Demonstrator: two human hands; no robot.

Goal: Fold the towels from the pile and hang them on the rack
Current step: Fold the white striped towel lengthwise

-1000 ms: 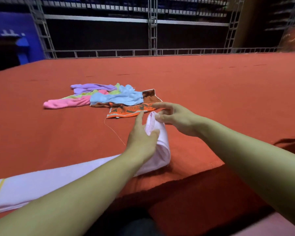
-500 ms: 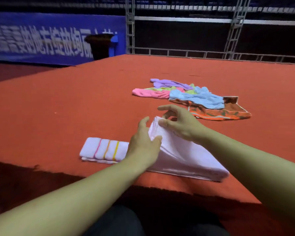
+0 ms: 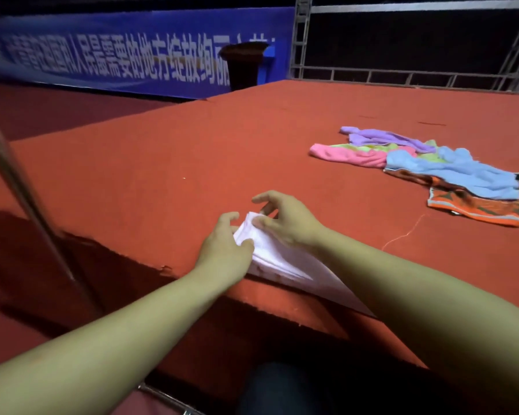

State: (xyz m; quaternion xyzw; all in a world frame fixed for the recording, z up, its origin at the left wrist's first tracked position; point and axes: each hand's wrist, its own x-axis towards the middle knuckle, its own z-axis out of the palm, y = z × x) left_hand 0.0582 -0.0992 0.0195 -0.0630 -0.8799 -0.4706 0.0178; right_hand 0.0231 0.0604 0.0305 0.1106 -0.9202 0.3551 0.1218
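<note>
While the pile point(image 3: 426, 166) lies well apart on the red platform point(image 3: 192, 163), a folded white towel point(image 3: 270, 256) at the near edge is pinched by the left hand point(image 3: 225, 250) and right hand point(image 3: 285, 220).

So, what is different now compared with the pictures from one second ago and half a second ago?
The camera has swung left, so the towel pile now sits far right. The striped end of the white towel, seen left of the left hand half a second ago, no longer shows; the towel looks more gathered. A metal pole has come into view at left. Unchanged: both hands, the right hand included, pinch the towel's corner; the pile lies untouched.
</note>
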